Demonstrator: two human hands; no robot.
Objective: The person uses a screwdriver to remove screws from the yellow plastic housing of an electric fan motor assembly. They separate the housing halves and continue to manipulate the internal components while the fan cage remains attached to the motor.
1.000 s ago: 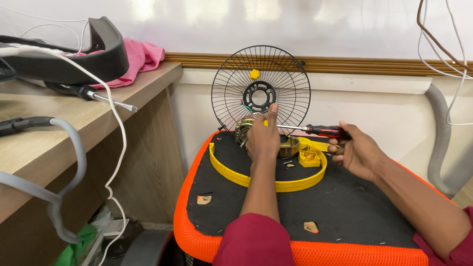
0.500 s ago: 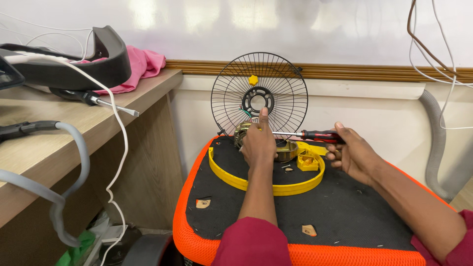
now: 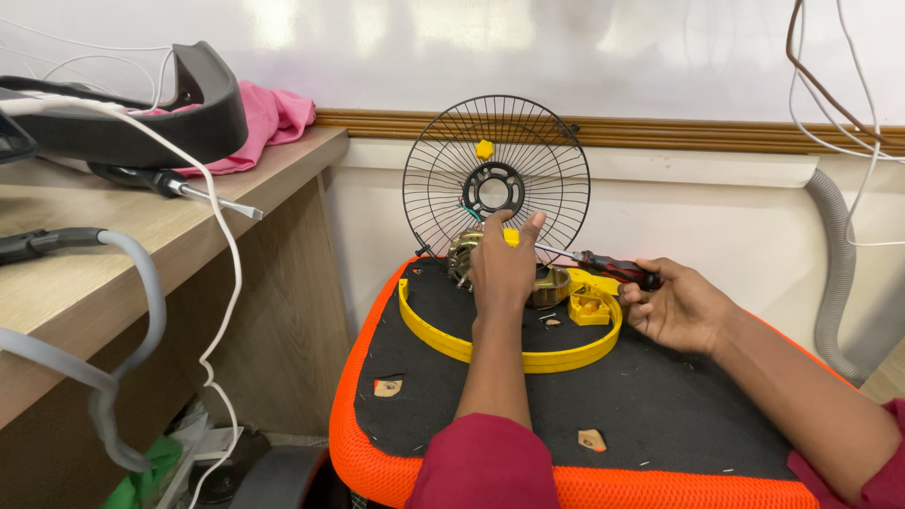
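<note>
Left hand [image 3: 502, 269] presses on the brass motor [image 3: 547, 283], fingers curled over it, inside the yellow ring [image 3: 443, 335] on the black seat [image 3: 613, 415]. Right hand [image 3: 681, 306] grips a screwdriver [image 3: 603, 267], tip toward the motor. Wire grille [image 3: 556, 179] stands upright just behind.

On the wooden desk [image 3: 141, 245] at left lie a crumpled pink cloth [image 3: 269, 118], a black curved headset [image 3: 141, 123], a black-handled spare screwdriver [image 3: 170, 184], a white cable [image 3: 203, 203] and a grey corrugated hose [image 3: 132, 273]; another grey hose [image 3: 834, 254] hangs at right.
</note>
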